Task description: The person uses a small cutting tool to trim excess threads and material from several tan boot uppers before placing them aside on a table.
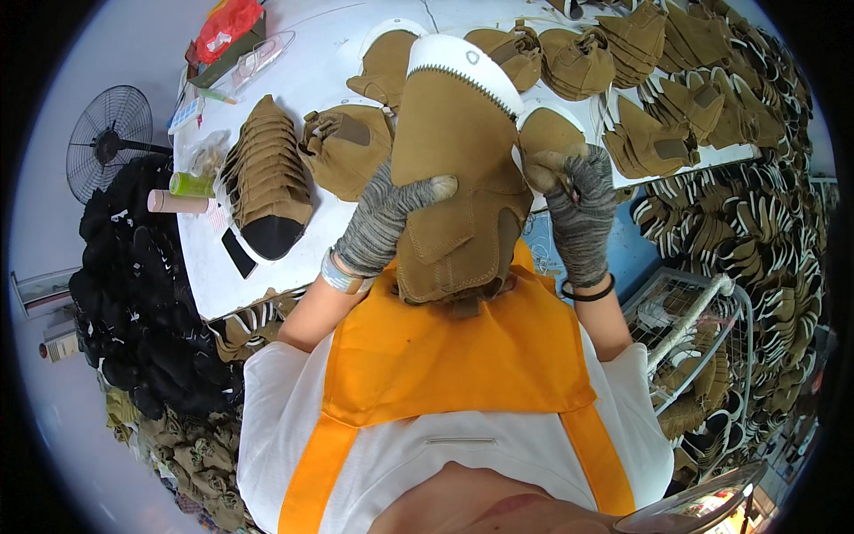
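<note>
A brown shoe upper (458,147) with a white toe edge and dark zigzag stitching along it is held up before my chest. My left hand (381,218), in a grey knitted glove with bare fingertips, grips its left side with the thumb lying on top. Beside the upper's right edge, my right hand (578,200), gloved alike, is closed with thumb and fingers pinched together. A small dark bit shows at those fingers, too little to name. The underside of the upper and most of my left fingers are hidden.
On the white table (209,267) lie a row of nested brown uppers (269,169), several more stacks (645,133), a phone (238,254) and a pink bottle (176,202). A wire cart (703,329) stands at the right, black piles (151,285) and a fan (108,145) at the left.
</note>
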Available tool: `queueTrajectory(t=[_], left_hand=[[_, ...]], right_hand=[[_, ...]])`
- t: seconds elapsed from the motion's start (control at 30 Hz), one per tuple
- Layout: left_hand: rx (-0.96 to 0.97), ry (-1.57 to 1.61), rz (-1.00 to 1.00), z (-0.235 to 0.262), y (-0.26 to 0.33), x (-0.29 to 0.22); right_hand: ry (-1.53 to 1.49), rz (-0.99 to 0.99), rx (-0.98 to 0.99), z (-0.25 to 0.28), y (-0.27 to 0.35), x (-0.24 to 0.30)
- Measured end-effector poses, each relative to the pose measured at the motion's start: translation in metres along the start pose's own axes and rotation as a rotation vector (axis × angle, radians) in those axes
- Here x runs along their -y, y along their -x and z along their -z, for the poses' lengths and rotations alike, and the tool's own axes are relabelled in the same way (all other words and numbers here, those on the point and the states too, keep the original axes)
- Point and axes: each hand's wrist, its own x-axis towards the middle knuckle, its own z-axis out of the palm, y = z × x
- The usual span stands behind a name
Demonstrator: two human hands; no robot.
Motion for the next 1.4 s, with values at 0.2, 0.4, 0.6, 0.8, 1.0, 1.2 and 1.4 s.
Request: queueTrajectory(t=[0.2,0.4,0.6,0.8,1.0,1.2,1.4], left_hand=[[0.011,0.025,-0.022,-0.001,-0.001,0.005],[0.014,-0.046,-0.039,0.005,-0.007,0.008],[0.02,-0.235,-0.104,0.014,-0.015,0.01],[0.057,-0.262,-0.064,0.019,-0.014,0.023],[0.037,-0.19,-0.105,0.02,-0.013,0.025],[-0.119,0.194,-0.157,0.031,-0.004,0.0],[-0.139,0.472,-0.344,0.042,0.004,-0.02]], right_hand=[[0.205,0.33,0.399,0.008,-0.016,0.018],[0.297,0.423,0.622,0.0,-0.034,0.014],[0.27,0.389,0.763,-0.019,-0.023,0.004],[0.25,0.381,0.776,-0.025,-0.018,0.008],[0.307,0.393,0.715,-0.029,-0.016,0.004],[-0.35,-0.22,0.217,-0.027,-0.012,-0.052],[-0.052,-0.228,-0.124,-0.011,-0.029,-0.052]])
